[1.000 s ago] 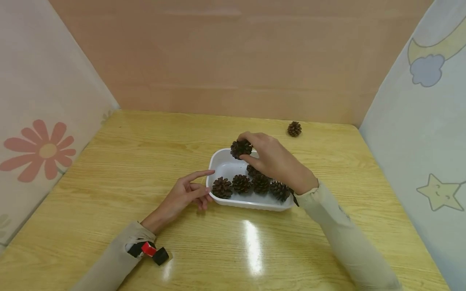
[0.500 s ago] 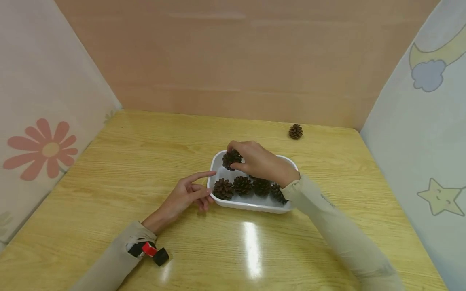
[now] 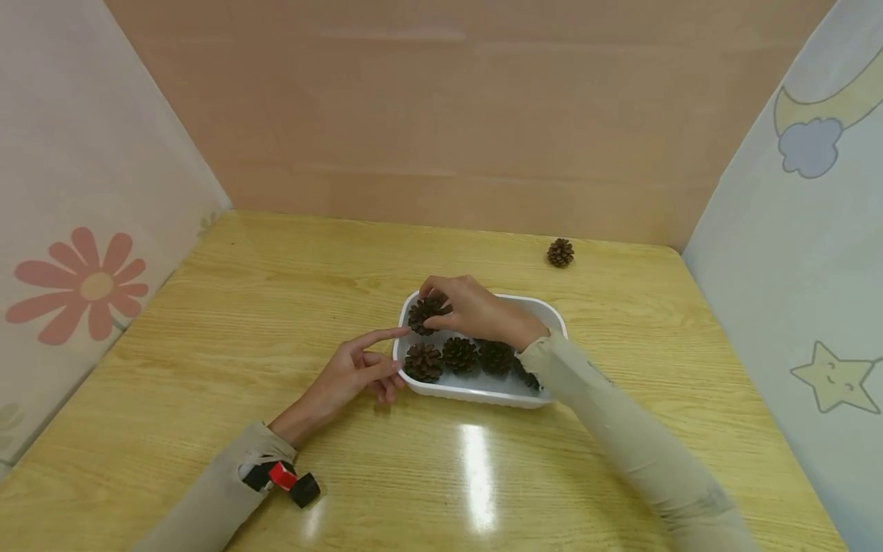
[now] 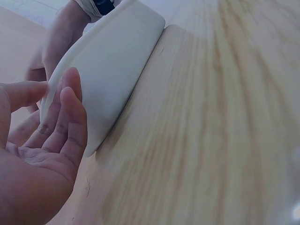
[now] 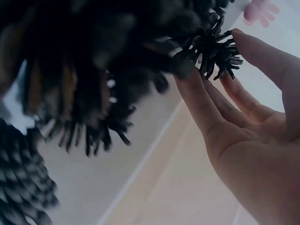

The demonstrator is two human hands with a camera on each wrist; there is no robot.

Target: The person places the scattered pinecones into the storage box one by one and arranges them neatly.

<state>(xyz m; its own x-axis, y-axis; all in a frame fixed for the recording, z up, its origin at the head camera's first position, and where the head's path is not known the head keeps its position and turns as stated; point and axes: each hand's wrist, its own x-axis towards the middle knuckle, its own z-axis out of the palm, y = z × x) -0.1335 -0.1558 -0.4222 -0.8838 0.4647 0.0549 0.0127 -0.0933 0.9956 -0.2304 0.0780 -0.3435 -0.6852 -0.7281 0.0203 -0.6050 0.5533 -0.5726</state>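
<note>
My right hand (image 3: pixel 476 308) pinches a brown pine cone (image 3: pixel 422 316) between thumb and fingers, low inside the far left corner of the white tray (image 3: pixel 483 395). The same pine cone (image 5: pixel 213 49) shows at the fingertips in the right wrist view. Several more cones lie along the tray's near side, among them a pine cone (image 3: pixel 423 363) at the near left corner; my right hand and sleeve hide part of the others. At the tray's left end, my left hand (image 3: pixel 345 372) touches the rim with an extended index finger and the thumb, its other fingers loosely bent outside the wall.
A lone pine cone (image 3: pixel 560 253) stands on the wooden table (image 3: pixel 310 268) near the back right edge. An orange-brown panel (image 3: pixel 441 115) rises behind the table, and pale decorated walls flank it on both sides.
My right hand has moved left and down with the pine cone, from above the tray's far rim into its far left corner. My left hand has stayed at the rim.
</note>
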